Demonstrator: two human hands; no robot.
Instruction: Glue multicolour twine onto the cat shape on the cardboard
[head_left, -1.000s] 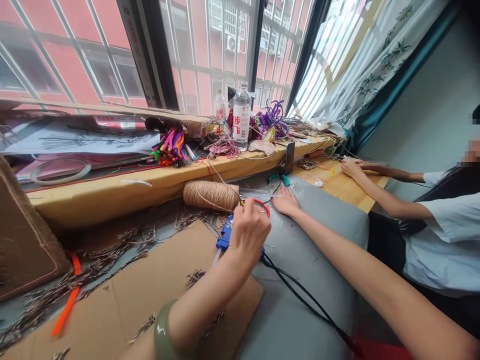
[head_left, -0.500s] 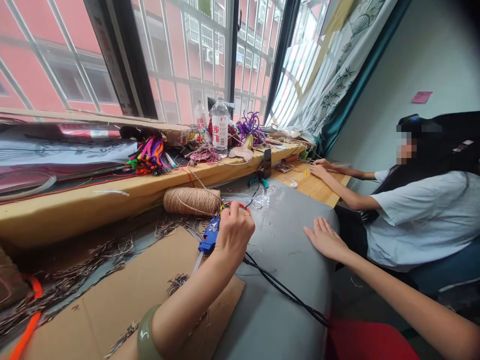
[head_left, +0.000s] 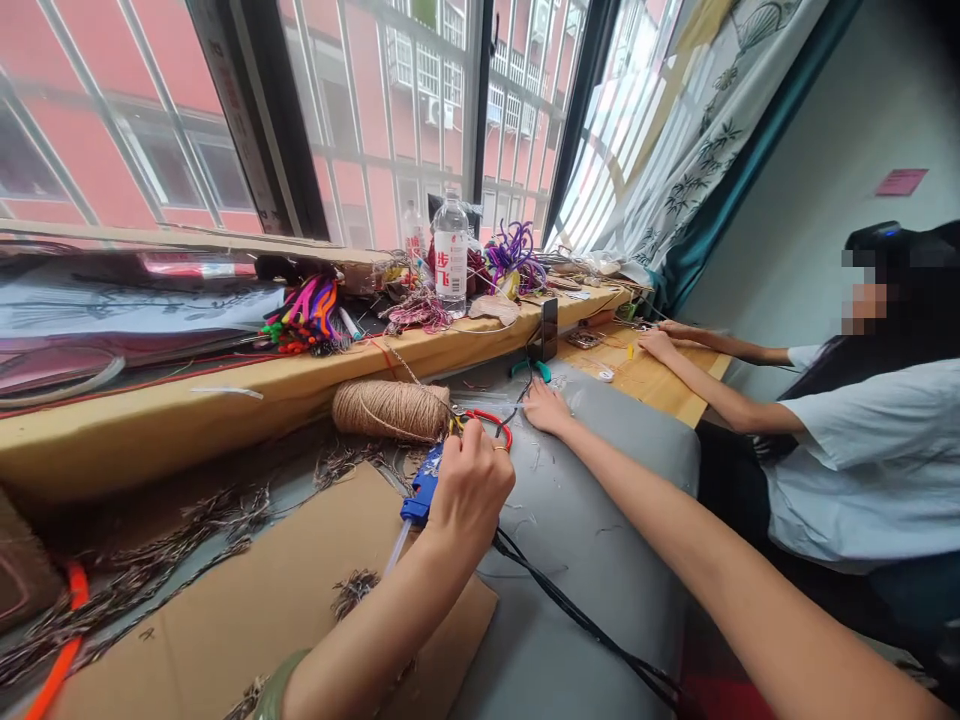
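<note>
Beside the twine spool (head_left: 390, 409) on the grey desk (head_left: 600, 500), the left hand (head_left: 469, 487) has its fingers curled around the blue glue gun (head_left: 421, 487), nozzle toward the cardboard (head_left: 247, 600), while the right hand (head_left: 545, 407) rests flat, fingers spread, just beyond the red-handled scissors (head_left: 491, 421).

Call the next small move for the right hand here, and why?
Probably close the right hand on the thin clear stick under its fingertips. It lies flat on the grey surface, holding nothing, while the left hand already grips the blue glue gun.
</note>
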